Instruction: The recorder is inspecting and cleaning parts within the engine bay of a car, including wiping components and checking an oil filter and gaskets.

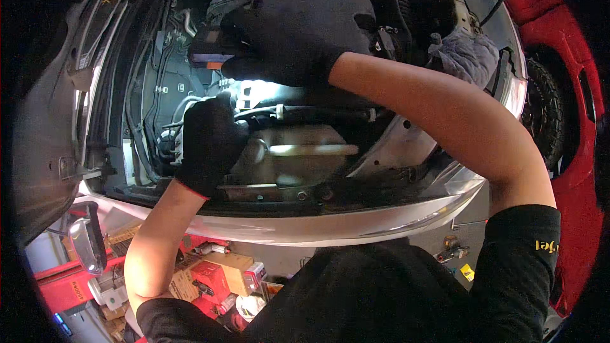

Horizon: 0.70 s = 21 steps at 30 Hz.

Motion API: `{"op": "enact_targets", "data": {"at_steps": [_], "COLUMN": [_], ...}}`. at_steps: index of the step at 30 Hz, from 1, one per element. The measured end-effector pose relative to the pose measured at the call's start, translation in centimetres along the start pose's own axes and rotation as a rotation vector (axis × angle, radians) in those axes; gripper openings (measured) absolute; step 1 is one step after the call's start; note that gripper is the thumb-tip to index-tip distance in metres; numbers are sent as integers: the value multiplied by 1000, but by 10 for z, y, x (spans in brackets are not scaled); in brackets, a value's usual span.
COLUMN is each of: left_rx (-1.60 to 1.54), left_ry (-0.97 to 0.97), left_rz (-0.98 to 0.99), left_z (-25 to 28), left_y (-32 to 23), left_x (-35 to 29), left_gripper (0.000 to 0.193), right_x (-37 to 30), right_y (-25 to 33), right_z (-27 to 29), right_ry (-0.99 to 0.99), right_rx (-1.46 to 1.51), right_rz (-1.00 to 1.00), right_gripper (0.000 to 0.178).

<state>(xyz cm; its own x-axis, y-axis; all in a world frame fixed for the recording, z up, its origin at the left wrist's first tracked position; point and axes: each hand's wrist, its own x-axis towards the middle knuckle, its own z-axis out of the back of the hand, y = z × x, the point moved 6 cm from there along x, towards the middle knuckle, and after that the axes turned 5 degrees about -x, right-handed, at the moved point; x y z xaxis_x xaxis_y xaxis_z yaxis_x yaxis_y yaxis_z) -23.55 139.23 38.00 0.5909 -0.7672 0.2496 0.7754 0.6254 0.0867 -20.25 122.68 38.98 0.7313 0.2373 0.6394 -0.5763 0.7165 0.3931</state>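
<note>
Engine bay (394,149) beneath black-gloved left hand (213,143) and right hand (289,54)

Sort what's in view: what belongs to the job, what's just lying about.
Likely in the job:
gloved left hand
gloved right hand
engine bay they reach into
dark cover by the right hand

Likely just lying about:
crumpled grey cloth
cardboard box
small yellow item

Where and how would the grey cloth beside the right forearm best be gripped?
Probably by pinching a bunched fold near the middle of the grey cloth, coming from above. It lies rumpled, so its folds offer something to gather, and its upper face is uncovered, while the right forearm runs along its near side.
</note>
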Motion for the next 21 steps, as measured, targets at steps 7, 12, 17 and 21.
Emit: {"op": "enact_targets", "data": {"at_steps": [7, 12, 17, 21], "left_rx": [-123, -519, -444, -687], "left_ry": [71, 731, 253, 474], "left_rz": [79, 260, -121, 441], "left_z": [11, 8, -26, -107], "left_y": [10, 52, 160, 194], "left_x": [16, 45, 92, 163], "left_gripper": [37, 52, 43, 53], "right_x": [9, 10, 51, 44], "right_y": [-27, -67, -90, -134], "right_z": [-13, -20, -26, -36], "right_ry": [-30, -308, -284, -436], "right_rx": [275, 397, 272, 596], "right_rz": [-236, -301, -420, -477], "right_gripper": [52, 50, 32, 32]}}
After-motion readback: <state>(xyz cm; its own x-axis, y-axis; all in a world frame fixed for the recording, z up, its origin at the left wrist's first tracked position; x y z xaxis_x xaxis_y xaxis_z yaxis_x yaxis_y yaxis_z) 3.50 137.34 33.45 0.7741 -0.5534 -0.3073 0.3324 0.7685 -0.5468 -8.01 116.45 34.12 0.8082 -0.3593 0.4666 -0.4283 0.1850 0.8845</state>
